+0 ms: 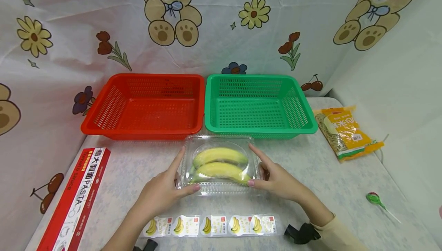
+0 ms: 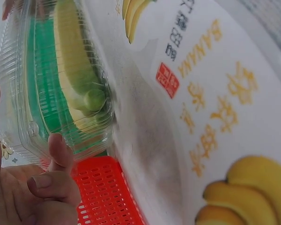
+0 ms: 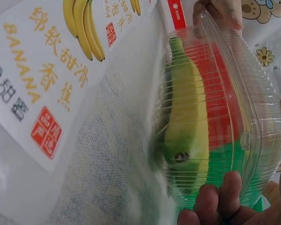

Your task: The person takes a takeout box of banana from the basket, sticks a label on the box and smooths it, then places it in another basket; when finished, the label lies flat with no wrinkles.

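A clear plastic clamshell box (image 1: pixel 221 189) with its lid down sits on the table in the head view, and two yellow bananas (image 1: pixel 221 169) with greenish ends lie inside it. My left hand (image 1: pixel 165 187) holds the box's left side, thumb at the front corner and index finger along the edge. On the opposite side my right hand (image 1: pixel 276 178) holds it the same way. Both wrist views show curled fingers close against the ribbed box wall. In front of the box lies a strip of banana stickers (image 1: pixel 210 226).
Behind the box stand a red basket (image 1: pixel 155 132) and a green basket (image 1: pixel 255 131), side by side. A red pasta box (image 1: pixel 74 201) lies at the left. To the right are a yellow snack bag (image 1: pixel 345 132) and a green-wrapped lollipop (image 1: pixel 374 197).
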Action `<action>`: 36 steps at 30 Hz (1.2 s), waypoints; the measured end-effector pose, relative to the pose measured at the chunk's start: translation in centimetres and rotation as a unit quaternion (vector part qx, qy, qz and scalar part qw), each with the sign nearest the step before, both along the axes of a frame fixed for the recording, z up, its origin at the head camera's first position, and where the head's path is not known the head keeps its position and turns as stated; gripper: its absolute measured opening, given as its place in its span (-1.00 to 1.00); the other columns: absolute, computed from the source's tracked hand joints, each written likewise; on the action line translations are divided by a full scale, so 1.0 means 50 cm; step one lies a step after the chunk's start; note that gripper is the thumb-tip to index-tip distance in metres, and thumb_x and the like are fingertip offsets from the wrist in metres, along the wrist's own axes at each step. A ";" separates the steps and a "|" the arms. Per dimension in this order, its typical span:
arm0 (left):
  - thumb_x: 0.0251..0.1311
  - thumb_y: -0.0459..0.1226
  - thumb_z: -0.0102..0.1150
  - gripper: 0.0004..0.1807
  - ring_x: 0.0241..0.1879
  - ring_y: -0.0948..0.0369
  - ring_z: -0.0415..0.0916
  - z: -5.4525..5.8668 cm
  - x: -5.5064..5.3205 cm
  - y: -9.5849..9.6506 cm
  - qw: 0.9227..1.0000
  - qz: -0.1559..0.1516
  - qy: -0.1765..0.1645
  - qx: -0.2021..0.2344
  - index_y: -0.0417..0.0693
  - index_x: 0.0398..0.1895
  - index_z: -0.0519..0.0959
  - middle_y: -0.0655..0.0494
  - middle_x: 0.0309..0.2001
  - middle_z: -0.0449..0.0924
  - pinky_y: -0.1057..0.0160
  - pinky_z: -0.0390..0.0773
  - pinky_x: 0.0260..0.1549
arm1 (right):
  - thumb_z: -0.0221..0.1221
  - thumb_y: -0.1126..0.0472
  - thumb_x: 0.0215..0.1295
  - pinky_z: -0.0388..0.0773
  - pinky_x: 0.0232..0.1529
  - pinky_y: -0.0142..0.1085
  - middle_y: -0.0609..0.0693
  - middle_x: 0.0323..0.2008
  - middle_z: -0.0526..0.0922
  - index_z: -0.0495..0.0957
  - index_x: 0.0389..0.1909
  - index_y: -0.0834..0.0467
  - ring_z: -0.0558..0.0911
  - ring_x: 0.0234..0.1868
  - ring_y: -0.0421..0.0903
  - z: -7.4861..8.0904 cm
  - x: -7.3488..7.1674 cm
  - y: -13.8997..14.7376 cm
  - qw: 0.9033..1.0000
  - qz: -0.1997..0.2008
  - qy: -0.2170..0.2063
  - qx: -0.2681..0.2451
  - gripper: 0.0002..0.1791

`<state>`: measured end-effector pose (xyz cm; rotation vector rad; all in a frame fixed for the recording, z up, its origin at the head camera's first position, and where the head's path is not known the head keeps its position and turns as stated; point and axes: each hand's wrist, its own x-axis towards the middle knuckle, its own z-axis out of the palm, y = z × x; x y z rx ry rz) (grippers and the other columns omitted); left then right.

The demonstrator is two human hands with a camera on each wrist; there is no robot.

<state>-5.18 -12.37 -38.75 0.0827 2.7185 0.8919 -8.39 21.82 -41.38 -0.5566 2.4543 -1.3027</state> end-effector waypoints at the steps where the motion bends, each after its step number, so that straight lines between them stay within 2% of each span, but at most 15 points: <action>1: -0.12 0.39 0.34 0.26 -0.55 0.22 0.36 0.000 0.000 0.000 1.000 0.000 0.000 0.001 0.62 0.55 -0.28 0.21 -0.41 0.49 0.23 0.31 -0.60 | 0.38 -0.06 0.19 0.33 -0.57 -0.40 -0.07 -0.55 0.34 -0.17 0.58 -0.31 0.27 -0.55 -0.30 0.000 0.000 0.001 1.000 0.000 0.000 -0.001 0.11; 8: -0.12 0.37 0.35 0.26 -0.55 0.21 0.36 -0.001 0.000 0.004 1.000 -0.002 -0.001 0.008 0.62 0.55 -0.29 0.20 -0.41 0.49 0.23 0.33 -0.60 | 0.37 -0.04 0.20 0.33 -0.56 -0.40 -0.09 -0.53 0.35 -0.17 0.58 -0.31 0.27 -0.54 -0.30 0.001 0.000 0.005 1.000 -0.001 0.003 -0.002 0.09; 12: -0.12 0.40 0.32 0.25 -0.54 0.21 0.38 0.000 0.002 0.006 1.000 0.000 0.001 -0.005 0.64 0.54 -0.30 0.18 -0.42 0.50 0.23 0.33 -0.61 | 0.36 -0.07 0.21 0.34 -0.56 -0.38 -0.09 -0.54 0.37 -0.18 0.58 -0.32 0.29 -0.54 -0.29 0.004 0.002 0.007 1.000 -0.001 0.008 0.007 0.09; 16: -0.14 0.48 0.25 0.24 -0.33 0.11 0.63 0.001 0.005 0.005 0.999 0.001 0.029 -0.042 0.59 0.56 -0.25 0.01 -0.10 0.69 0.21 0.37 -0.59 | 0.34 -0.15 0.20 0.37 -0.55 -0.38 -0.12 -0.55 0.41 -0.18 0.57 -0.34 0.32 -0.56 -0.28 0.014 0.011 0.009 0.998 -0.016 0.027 0.054 0.08; 19: -0.18 0.55 0.16 0.25 -0.18 0.02 0.69 0.006 0.014 0.008 0.996 0.010 0.060 -0.062 0.50 0.58 -0.18 -0.08 0.15 0.63 0.22 0.38 -0.59 | 0.33 -0.14 0.21 0.35 -0.55 -0.39 -0.16 -0.57 0.37 -0.14 0.58 -0.30 0.30 -0.58 -0.30 0.025 0.026 0.012 0.995 -0.035 0.045 0.082 0.05; 23: -0.07 0.53 0.11 0.17 -0.23 0.07 0.69 0.028 0.041 0.030 0.993 0.007 0.110 -0.050 0.33 0.58 -0.05 -0.04 0.08 0.68 0.19 0.44 -0.56 | 0.33 0.01 0.27 0.31 -0.54 -0.39 -0.16 -0.56 0.31 -0.02 0.57 -0.19 0.23 -0.57 -0.33 0.035 0.050 0.024 0.993 -0.056 0.075 0.069 -0.04; 24: -0.02 0.49 0.12 0.13 -0.24 0.11 0.69 0.034 0.050 0.039 0.991 -0.001 0.130 -0.044 0.30 0.57 -0.01 0.00 0.03 0.70 0.19 0.47 -0.53 | 0.32 0.04 0.28 0.31 -0.53 -0.40 -0.15 -0.55 0.31 0.00 0.57 -0.16 0.23 -0.56 -0.34 0.036 0.057 0.027 0.993 -0.059 0.083 0.062 -0.06; 26: 0.07 0.41 0.15 0.02 -0.35 0.25 0.62 0.044 0.071 0.058 0.985 -0.031 0.169 -0.033 0.26 0.54 0.08 0.16 -0.20 0.71 0.23 0.46 -0.52 | 0.32 0.10 0.29 0.32 -0.54 -0.40 -0.13 -0.52 0.32 0.05 0.55 -0.13 0.23 -0.56 -0.34 0.039 0.071 0.035 0.992 -0.067 0.097 0.049 -0.10; 28: 0.11 0.34 0.19 -0.07 -0.44 0.40 0.48 0.047 0.092 0.079 0.976 -0.069 0.207 -0.015 0.27 0.50 0.16 0.37 -0.41 0.57 0.33 0.42 -0.53 | 0.32 0.12 0.29 0.33 -0.54 -0.41 -0.11 -0.50 0.32 0.09 0.52 -0.13 0.25 -0.56 -0.33 0.040 0.086 0.042 0.991 -0.073 0.107 0.040 -0.14; 30: 0.15 0.29 0.21 -0.16 -0.54 0.48 0.27 0.044 0.109 0.101 0.966 -0.113 0.232 0.008 0.30 0.46 0.23 0.47 -0.54 0.34 0.44 0.31 -0.57 | 0.33 0.11 0.27 0.34 -0.54 -0.42 -0.11 -0.49 0.33 0.15 0.48 -0.11 0.28 -0.56 -0.30 0.040 0.100 0.048 0.989 -0.079 0.117 0.037 -0.18; 32: 0.18 0.24 0.22 -0.24 -0.57 0.51 0.16 0.037 0.121 0.123 0.959 -0.153 0.236 0.037 0.30 0.42 0.29 0.49 -0.55 0.24 0.50 0.23 -0.59 | 0.35 0.10 0.25 0.35 -0.54 -0.43 -0.12 -0.48 0.34 0.23 0.43 -0.09 0.32 -0.56 -0.28 0.039 0.114 0.053 0.988 -0.087 0.124 0.035 -0.23; 34: 0.22 0.21 0.21 -0.31 -0.57 0.53 0.14 0.024 0.127 0.142 0.954 -0.185 0.231 0.056 0.28 0.37 0.33 0.49 -0.53 0.25 0.53 0.21 -0.59 | 0.38 0.10 0.21 0.37 -0.53 -0.44 -0.13 -0.48 0.34 0.31 0.37 -0.07 0.35 -0.55 -0.28 0.036 0.126 0.056 0.986 -0.098 0.131 0.033 -0.28; 36: 0.24 0.18 0.20 -0.38 -0.58 0.52 0.13 0.010 0.127 0.161 0.955 -0.205 0.205 0.069 0.29 0.33 0.35 0.45 -0.52 0.28 0.54 0.20 -0.60 | 0.40 0.11 0.18 0.39 -0.53 -0.44 -0.15 -0.49 0.35 0.39 0.29 -0.05 0.37 -0.54 -0.30 0.031 0.138 0.059 0.984 -0.110 0.138 0.030 -0.34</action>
